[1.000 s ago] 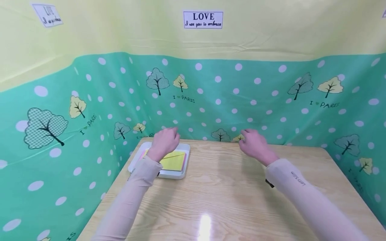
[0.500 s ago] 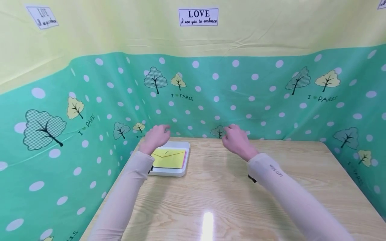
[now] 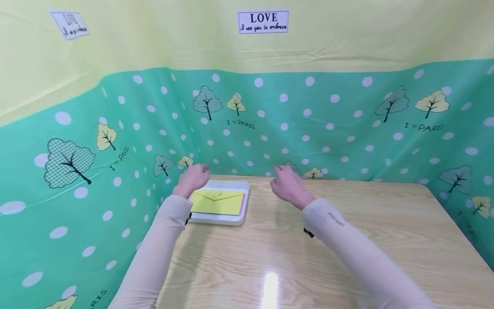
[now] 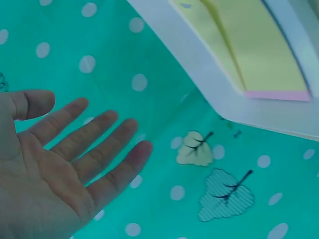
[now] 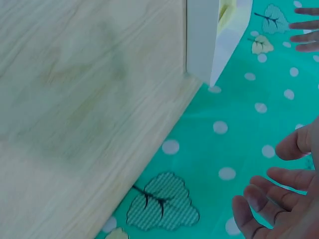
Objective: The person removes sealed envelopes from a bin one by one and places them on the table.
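Note:
A white tray [image 3: 225, 220] stands at the table's back left, holding a yellow envelope [image 3: 224, 205] on top of something pink that shows at its right edge. Above the tray's left side is the left hand [image 3: 193, 178]; in the left wrist view this hand [image 4: 75, 159] has its fingers spread, holding nothing, with the tray [image 4: 209, 94] beyond. The right hand [image 3: 288, 185] hovers over the back of the table, right of the tray. In the right wrist view the right hand [image 5: 284, 194] is empty, its fingers relaxed and slightly bent.
A wooden table [image 3: 247, 257] extends toward the front and right. Behind it and along both sides hangs a green and yellow curtain [image 3: 332, 116] with dots and printed trees. A light reflection lies on the front of the tabletop.
The left hand has moved left, uncovering more of the yellow envelope. The right hand has moved left toward the tray. The head view has shifted slightly.

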Action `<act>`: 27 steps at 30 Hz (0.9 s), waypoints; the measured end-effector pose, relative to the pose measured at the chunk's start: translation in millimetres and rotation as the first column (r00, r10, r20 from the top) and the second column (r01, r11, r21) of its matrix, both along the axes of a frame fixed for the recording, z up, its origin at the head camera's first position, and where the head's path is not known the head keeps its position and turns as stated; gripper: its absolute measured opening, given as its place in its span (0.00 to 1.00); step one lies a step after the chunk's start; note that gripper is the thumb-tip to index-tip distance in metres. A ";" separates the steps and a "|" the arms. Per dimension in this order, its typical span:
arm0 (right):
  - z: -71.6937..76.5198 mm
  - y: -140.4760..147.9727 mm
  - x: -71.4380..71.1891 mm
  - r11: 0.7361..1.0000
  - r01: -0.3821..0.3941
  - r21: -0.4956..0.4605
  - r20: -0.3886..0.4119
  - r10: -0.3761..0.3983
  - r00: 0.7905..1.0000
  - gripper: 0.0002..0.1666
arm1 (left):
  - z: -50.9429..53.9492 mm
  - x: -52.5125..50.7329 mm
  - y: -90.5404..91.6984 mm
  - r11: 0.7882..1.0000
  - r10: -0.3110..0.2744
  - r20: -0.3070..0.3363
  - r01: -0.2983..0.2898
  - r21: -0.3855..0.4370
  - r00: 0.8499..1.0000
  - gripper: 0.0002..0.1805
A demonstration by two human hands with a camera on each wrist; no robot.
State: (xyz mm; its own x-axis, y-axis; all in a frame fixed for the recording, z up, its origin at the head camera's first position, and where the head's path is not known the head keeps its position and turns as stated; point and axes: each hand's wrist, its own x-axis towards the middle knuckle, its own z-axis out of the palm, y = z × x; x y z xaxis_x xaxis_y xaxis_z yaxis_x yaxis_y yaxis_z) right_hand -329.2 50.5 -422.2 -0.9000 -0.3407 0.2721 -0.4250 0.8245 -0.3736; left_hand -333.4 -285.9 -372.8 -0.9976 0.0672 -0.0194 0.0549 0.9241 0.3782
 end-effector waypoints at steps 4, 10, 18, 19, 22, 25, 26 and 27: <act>-4.3 -13.1 -0.4 1.000 -0.013 -0.017 0.027 0.013 1.000 0.29 | -4.9 0.8 -10.5 0.999 0.024 0.050 -0.022 -0.032 0.998 0.30; -8.4 -29.0 -1.3 0.996 0.001 -0.093 0.108 0.009 0.994 0.31 | -14.7 -2.3 -24.7 0.998 0.066 0.111 -0.067 0.007 0.992 0.31; -17.8 -59.1 -0.1 0.927 0.045 -0.373 0.303 0.076 0.950 0.32 | -29.1 -1.6 -42.7 0.988 0.103 0.216 -0.125 0.094 0.971 0.29; -18.9 -63.2 0.9 0.918 0.048 -0.394 0.316 0.086 0.945 0.32 | -30.8 -1.8 -44.3 0.984 0.115 0.227 -0.142 0.107 0.967 0.29; -22.5 -74.2 4.4 0.902 0.074 -0.426 0.347 0.088 0.934 0.33 | -35.6 -2.0 -47.0 0.972 0.153 0.269 -0.194 0.135 0.951 0.30; -26.7 -82.7 8.9 0.874 0.111 -0.473 0.403 0.102 0.910 0.34 | -39.7 -0.9 -47.5 0.971 0.164 0.291 -0.205 0.120 0.943 0.31; -27.9 -85.4 10.3 0.868 0.123 -0.480 0.416 0.102 0.904 0.34 | -41.3 -0.2 -47.7 0.973 0.164 0.295 -0.204 0.108 0.941 0.32; -29.4 -88.2 11.2 0.862 0.127 -0.490 0.427 0.110 0.898 0.34 | -43.0 0.2 -48.2 0.974 0.166 0.300 -0.204 0.098 0.939 0.32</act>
